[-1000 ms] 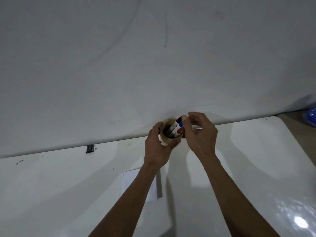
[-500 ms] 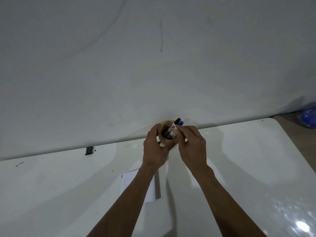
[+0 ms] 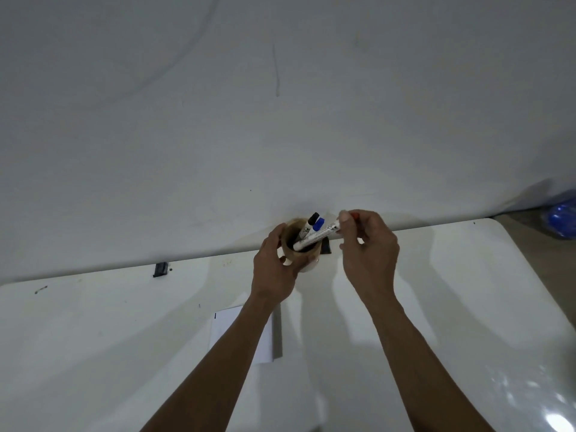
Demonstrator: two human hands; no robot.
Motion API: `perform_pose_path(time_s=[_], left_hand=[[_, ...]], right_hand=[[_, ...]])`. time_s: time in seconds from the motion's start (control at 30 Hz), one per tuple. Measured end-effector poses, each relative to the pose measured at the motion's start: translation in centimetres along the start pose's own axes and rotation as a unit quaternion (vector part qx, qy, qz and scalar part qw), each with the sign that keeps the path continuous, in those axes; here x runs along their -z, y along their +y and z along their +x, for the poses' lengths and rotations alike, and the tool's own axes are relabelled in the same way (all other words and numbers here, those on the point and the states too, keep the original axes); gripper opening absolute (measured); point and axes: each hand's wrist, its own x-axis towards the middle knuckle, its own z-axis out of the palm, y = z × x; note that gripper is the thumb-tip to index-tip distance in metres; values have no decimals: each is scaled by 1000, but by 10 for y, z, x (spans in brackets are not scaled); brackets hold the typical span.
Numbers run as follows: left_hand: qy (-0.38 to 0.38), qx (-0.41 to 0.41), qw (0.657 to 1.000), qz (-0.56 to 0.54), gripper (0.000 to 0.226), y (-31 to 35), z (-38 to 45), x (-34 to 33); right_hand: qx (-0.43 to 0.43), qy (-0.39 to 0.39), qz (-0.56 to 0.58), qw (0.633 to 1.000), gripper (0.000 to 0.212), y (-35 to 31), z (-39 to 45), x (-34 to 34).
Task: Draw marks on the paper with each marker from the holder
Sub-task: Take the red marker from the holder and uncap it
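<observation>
Right hand [image 3: 369,254] pinches the red marker [image 3: 318,235], half out of the holder [image 3: 294,244] gripped by the left hand [image 3: 274,272]; next, uncap it over the near paper [image 3: 229,325]

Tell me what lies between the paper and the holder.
In the head view, only the left hand and forearm cross above bare table between paper and holder.

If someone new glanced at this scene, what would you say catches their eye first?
Most likely the two hands meeting at the table's far edge: the left hand wraps the brown holder, while the right hand draws a red-capped marker out of it at a slant. A black-capped marker and a blue-capped marker stand in the holder. Nearer the person, the white paper lies partly under the left forearm.
</observation>
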Motion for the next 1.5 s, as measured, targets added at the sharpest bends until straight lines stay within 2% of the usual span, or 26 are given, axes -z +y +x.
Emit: perform_pose_path(time_s=[0.23, 0.33, 0.37, 0.43, 0.57, 0.67, 0.83, 0.9, 1.0, 1.07, 1.17, 1.3, 1.5], left_hand=[[-8, -2, 998, 55, 58, -1, -1, 2], [-16, 35, 996, 86, 88, -8, -5, 10], [-12, 42, 995, 93, 92, -8, -9, 15], [14, 44, 996, 75, 82, -1, -22, 29], [48, 41, 998, 28, 48, 19, -57, 69], [0, 26, 1000, 16, 35, 29, -83, 105], [-44, 43, 998, -29, 9, 15, -127, 161], [-26, 64, 995, -68, 9, 1, -144, 180], [49, 96, 986, -127, 9, -25, -165, 205], [58, 113, 982, -143, 8, -41, -178, 219], [8, 119, 983, -142, 6, -58, -196, 233], [-8, 111, 986, -121, 4, -67, -206, 234], [-16, 133, 985, -113, 18, -73, -200, 224]], right_hand=[[-78, 62, 156, 983, 11, -15, -2, 23], [-93, 50, 179, 978, 9, -19, -12, 26], [-96, 45, 167, 980, 6, -19, -17, 25], [-112, 28, 159, 981, 8, -21, -31, 22], [-119, -82, 76, 987, 26, -26, -73, 4], [-128, -175, 31, 976, 36, -36, -110, -15], [-89, -292, -41, 951, 35, -50, -168, -47], [-72, -343, -65, 934, 34, -55, -184, -54], [-27, -396, -147, 906, 28, -53, -202, -58], [-52, -377, -121, 917, 22, -50, -211, -58], [-134, -315, -7, 940, 24, -50, -223, -57], [-236, -242, 157, 928, 29, -52, -241, -68], [-252, -257, 172, 917, 21, -43, -257, -95]])
